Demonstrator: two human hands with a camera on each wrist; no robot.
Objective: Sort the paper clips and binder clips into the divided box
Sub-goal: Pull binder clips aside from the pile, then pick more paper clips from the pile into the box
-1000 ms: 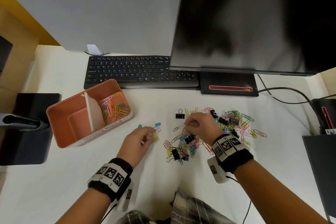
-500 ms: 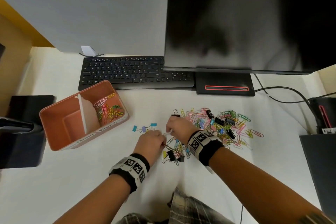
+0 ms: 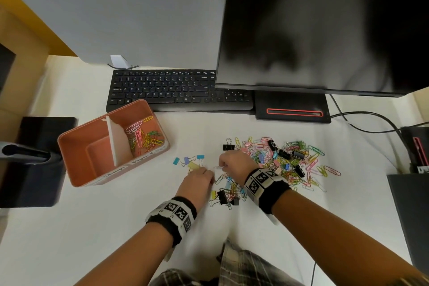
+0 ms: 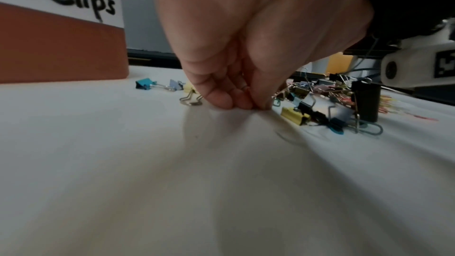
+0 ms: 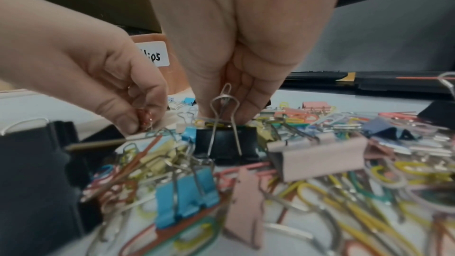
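Observation:
An orange divided box stands at the left; its right compartment holds coloured paper clips, and the left one looks bare. A mixed pile of paper clips and binder clips lies right of centre. A few small binder clips lie apart between box and pile. My left hand is down on the cloth at the pile's left edge, pinching a reddish paper clip. My right hand is just beyond it, fingertips curled round a pale paper clip behind a black binder clip.
A black keyboard and a monitor on its stand sit behind the work area. Cables and dark devices lie at the right edge. A black stand base sits left of the box. White cloth covers the desk.
My left hand has left the small binder clips and come right to the pile's edge. My right hand has shifted left from the pile's middle, so both hands now sit close together.

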